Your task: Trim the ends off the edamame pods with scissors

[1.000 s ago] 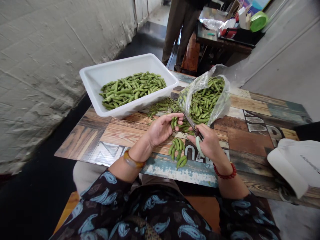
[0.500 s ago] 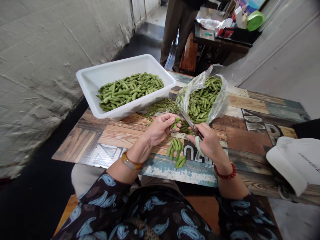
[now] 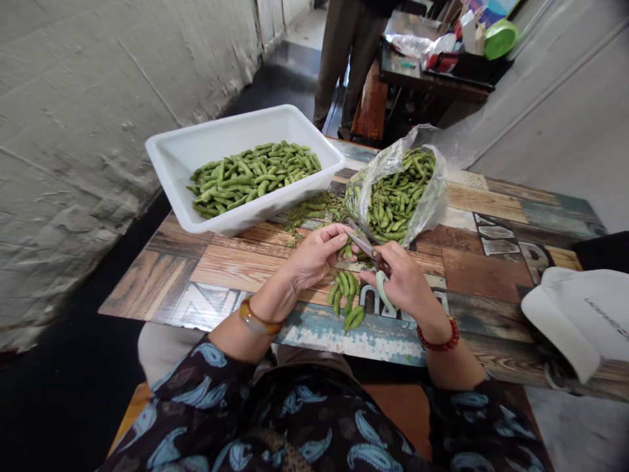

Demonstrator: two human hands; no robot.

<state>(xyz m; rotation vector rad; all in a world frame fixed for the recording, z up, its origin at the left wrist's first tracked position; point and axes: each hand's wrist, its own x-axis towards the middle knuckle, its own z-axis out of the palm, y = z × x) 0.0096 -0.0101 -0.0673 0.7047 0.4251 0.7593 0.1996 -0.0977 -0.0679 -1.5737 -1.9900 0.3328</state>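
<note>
My left hand (image 3: 319, 252) is closed on green soybean pods (image 3: 348, 250), pinched between thumb and fingers. In my right hand (image 3: 403, 272) are scissors (image 3: 382, 288) with pale green handles; their blades lie at the pods by my left fingertips, partly covering them. A few loose soybean pods (image 3: 345, 288) rest on the table just below my hands. Beyond them, a clear plastic bag (image 3: 439, 190) lies on its side, its mouth full of pods (image 3: 400, 196). To the left stands a white plastic tub (image 3: 181, 196) with many pods (image 3: 255, 176) in it.
Small green trimmings (image 3: 314, 211) are scattered between tub and bag on the patterned wooden table (image 3: 236, 265). A white cap (image 3: 572, 321) lies at the right edge. Behind, a person (image 3: 344, 59) stands near a second table (image 3: 417, 75) with assorted items. A rough wall (image 3: 98, 98) runs along the left.
My right hand has shifted slightly left, bringing the scissor blades from beside the pods onto them at my left fingertips. My left hand has barely moved.
</note>
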